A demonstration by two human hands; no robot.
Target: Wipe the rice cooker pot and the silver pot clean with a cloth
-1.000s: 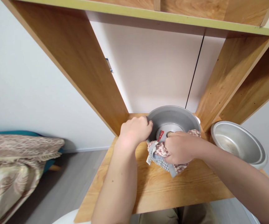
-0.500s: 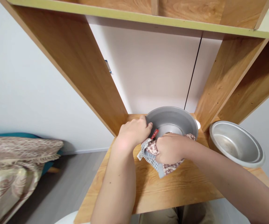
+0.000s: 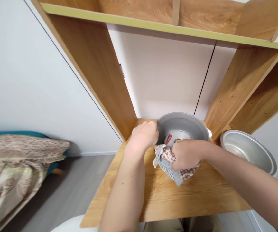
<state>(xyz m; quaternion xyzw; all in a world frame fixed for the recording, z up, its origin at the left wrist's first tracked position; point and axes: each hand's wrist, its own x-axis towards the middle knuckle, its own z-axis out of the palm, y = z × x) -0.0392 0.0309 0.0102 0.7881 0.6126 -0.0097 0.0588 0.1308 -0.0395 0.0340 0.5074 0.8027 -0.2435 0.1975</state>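
Observation:
A round grey metal pot stands at the back of the wooden desk, with a red label inside near its base. My left hand is closed on the pot's left rim. A patterned cloth, brown, white and grey-blue with a white tag, hangs over the pot's near side. My right hand is closed on the cloth at the near rim, and its fingertips are hidden.
An oval silver metal inner pot sits at the right end of the desk. Wooden shelf uprights and a yellow-edged shelf frame the back. Patterned fabric lies over a teal seat at left.
The view has shifted, so the desk and pots appear farther right. My right hand and the cloth sit a little nearer the front relative to the pot, uncovering more of its inside.

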